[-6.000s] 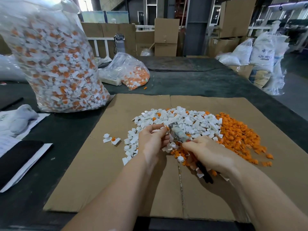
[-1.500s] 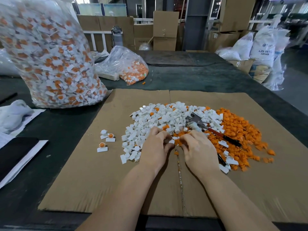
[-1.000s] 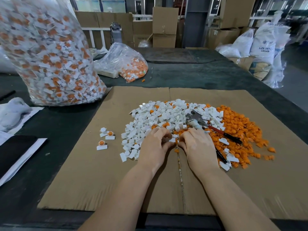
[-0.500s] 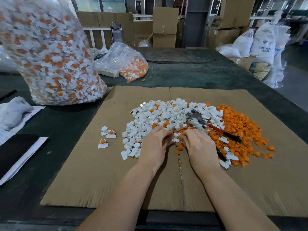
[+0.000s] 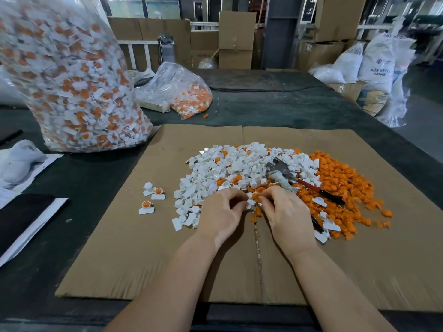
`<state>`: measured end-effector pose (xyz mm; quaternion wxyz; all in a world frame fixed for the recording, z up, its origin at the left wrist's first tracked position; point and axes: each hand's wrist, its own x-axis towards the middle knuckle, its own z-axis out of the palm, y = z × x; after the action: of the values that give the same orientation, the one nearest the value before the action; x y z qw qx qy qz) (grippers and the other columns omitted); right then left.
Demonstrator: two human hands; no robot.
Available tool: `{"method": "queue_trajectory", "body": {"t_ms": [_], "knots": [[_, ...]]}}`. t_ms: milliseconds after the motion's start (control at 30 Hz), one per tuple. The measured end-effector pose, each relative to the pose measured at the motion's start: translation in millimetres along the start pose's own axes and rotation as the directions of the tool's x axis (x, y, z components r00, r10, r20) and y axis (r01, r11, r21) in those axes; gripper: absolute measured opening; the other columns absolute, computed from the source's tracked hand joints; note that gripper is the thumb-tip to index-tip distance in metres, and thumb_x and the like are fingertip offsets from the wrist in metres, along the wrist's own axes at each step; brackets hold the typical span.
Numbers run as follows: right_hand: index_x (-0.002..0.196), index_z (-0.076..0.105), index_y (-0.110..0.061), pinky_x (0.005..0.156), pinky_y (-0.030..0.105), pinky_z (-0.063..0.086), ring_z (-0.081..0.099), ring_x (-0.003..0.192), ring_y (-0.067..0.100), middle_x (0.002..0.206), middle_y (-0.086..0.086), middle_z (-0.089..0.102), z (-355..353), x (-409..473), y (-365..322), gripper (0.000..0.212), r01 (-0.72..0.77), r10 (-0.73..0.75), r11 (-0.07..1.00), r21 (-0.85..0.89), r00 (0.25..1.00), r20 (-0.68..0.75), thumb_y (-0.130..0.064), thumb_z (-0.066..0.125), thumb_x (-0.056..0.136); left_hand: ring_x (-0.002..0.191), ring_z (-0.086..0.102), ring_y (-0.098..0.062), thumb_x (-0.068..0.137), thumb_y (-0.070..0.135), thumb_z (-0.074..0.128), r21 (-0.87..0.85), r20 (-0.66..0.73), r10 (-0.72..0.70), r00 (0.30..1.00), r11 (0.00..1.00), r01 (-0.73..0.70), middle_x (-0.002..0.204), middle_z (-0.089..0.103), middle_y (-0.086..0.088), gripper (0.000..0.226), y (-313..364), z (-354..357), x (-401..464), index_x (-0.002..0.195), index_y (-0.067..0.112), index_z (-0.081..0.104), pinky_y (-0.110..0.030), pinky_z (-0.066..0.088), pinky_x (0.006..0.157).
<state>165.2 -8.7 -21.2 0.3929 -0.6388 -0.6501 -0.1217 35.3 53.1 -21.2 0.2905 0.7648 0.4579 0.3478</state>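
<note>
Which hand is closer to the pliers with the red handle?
Right. The right hand sits just beside the pliers, below their taped handle. The left hand is farther left, past the small piece both hands pinch.

Soft, even daylight from bright windows beyond the surface's far edge leaves only faint shadows. The large clear bag near the far-left corner is motion-blurred, and wide-angle distortion bends the frame's edges.

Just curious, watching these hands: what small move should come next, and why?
Likely push the orange cap into the white piece pinched between the left hand and right hand: set-aside pieces on the left show orange caps seated.
</note>
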Motion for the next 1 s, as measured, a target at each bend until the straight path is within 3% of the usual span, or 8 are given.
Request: {"method": "queue_trajectory", "body": {"t_ms": [133, 200, 267, 367, 567, 833, 1000], "knots": [[0.076, 0.060, -0.004, 0.053, 0.035, 0.050, 0.057, 0.060, 0.022, 0.065, 0.005, 0.060, -0.5, 0.9, -0.9, 0.011, -0.006, 0.006, 1.000, 0.009, 1.000, -0.004, -0.009, 0.067, 0.083, 0.078, 0.053, -0.001, 0.088, 0.018, 0.064, -0.113, -0.009, -0.113, 0.994, 0.987, 0.112, 0.085, 0.060, 0.013, 0.025, 0.0, 0.7, 1.6, 0.112, 0.021, 0.067, 0.001, 0.035, 0.067], [0.075, 0.059, -0.004, 0.053, 0.034, 0.049, 0.055, 0.059, 0.021, 0.064, 0.004, 0.059, -1.2, 1.1, -1.5, 0.013, 0.000, 0.000, 1.000, 0.027, 1.000, 0.003, -0.009, 0.066, 0.084, 0.075, 0.055, 0.002, 0.088, 0.017, 0.064, -0.186, -0.023, -0.165, 0.986, 0.970, 0.158, 0.082, 0.061, 0.014, 0.018, 2.3, 2.3, 2.3, 0.105, 0.020, 0.068, 0.002, 0.036, 0.065], [0.074, 0.058, -0.004, 0.054, 0.034, 0.048, 0.054, 0.059, 0.021, 0.064, 0.004, 0.058, -2.1, 0.6, -2.0, 0.014, 0.006, -0.007, 0.999, 0.044, 1.000, 0.020, -0.009, 0.066, 0.085, 0.072, 0.060, -0.006, 0.089, 0.015, 0.063, -0.274, -0.015, -0.198, 0.980, 0.943, 0.187, 0.077, 0.063, 0.006, 0.007, 5.2, 3.6, 1.8, 0.092, 0.021, 0.064, -0.006, 0.044, 0.068], [0.074, 0.058, -0.003, 0.054, 0.036, 0.048, 0.053, 0.058, 0.021, 0.064, 0.005, 0.057, -2.6, 0.3, -2.5, 0.014, 0.012, -0.014, 0.999, 0.042, 0.998, 0.055, -0.007, 0.065, 0.085, 0.076, 0.066, -0.022, 0.089, 0.012, 0.062, -0.348, 0.023, -0.207, 0.978, 0.915, 0.201, 0.079, 0.065, -0.006, 0.014, 6.1, 4.1, -1.1, 0.083, 0.024, 0.058, -0.035, 0.054, 0.077], [0.067, 0.055, -0.003, 0.048, 0.035, 0.045, 0.049, 0.052, 0.021, 0.058, 0.005, 0.053, -2.4, 0.4, -3.5, 0.019, 0.004, -0.005, 1.000, 0.012, 0.998, 0.063, -0.004, 0.067, 0.081, 0.077, 0.066, -0.029, 0.088, 0.013, 0.064, -0.360, 0.060, -0.188, 0.980, 0.912, 0.197, 0.077, 0.067, -0.012, 0.014, 4.3, 6.5, -4.3, 0.080, 0.024, 0.059, -0.050, 0.052, 0.081], [0.063, 0.053, -0.003, 0.044, 0.036, 0.044, 0.048, 0.049, 0.022, 0.054, 0.005, 0.052, -1.3, -0.1, -3.1, 0.022, 0.012, -0.011, 1.000, -0.003, 0.996, 0.087, -0.004, 0.070, 0.078, 0.068, 0.066, -0.020, 0.088, 0.011, 0.064, -0.357, 0.097, -0.158, 0.983, 0.916, 0.182, 0.065, 0.064, -0.001, 0.013, 2.5, 7.5, -7.1, 0.081, 0.022, 0.059, -0.045, 0.055, 0.077], [0.068, 0.057, -0.004, 0.051, 0.038, 0.046, 0.052, 0.055, 0.022, 0.059, 0.005, 0.056, 0.0, -0.7, -0.6, 0.019, -0.007, 0.005, 1.000, 0.019, 0.994, 0.110, -0.010, 0.068, 0.082, 0.060, 0.062, -0.013, 0.089, 0.005, 0.060, -0.423, 0.113, -0.165, 0.980, 0.884, 0.198, 0.066, 0.062, -0.005, 0.010, 1.4, 6.7, -5.8, 0.084, 0.014, 0.058, -0.035, 0.057, 0.071]]}}
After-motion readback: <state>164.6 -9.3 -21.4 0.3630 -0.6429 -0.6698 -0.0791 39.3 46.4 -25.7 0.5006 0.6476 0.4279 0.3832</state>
